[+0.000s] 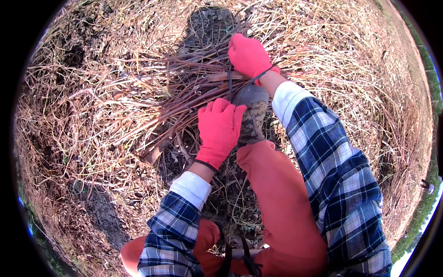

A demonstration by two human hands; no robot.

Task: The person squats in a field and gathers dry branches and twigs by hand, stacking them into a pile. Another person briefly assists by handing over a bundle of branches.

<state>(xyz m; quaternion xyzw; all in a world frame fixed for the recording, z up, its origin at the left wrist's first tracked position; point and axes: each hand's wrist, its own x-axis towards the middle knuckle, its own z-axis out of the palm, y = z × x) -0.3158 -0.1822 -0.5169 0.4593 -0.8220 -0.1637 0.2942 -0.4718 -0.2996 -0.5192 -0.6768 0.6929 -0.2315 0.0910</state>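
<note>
A bundle of thin dry stems (pixel 193 93) lies across the ground before me, with a dark cord (pixel 229 81) running over it. My left hand (pixel 219 130), in a red glove, is at the bundle's near side, closed on the cord's near end. At the far side my right hand (pixel 247 55), gloved alike, forms a fist at the cord's other end; a dark strand also passes around its wrist. My shoe (pixel 254 98) with a grey toe and camouflage pattern presses against the bundle's near side, just below my right hand. The fingertips' exact hold on the cord is partly hidden.
Dry vines and leaf litter (pixel 104 138) cover the ground around the bundle. My bent leg in rust-red trousers (pixel 280 183) stands between my forearms. Loose straw-like stems (pixel 332 65) spread to the right. Green growth (pixel 427 65) edges the far right.
</note>
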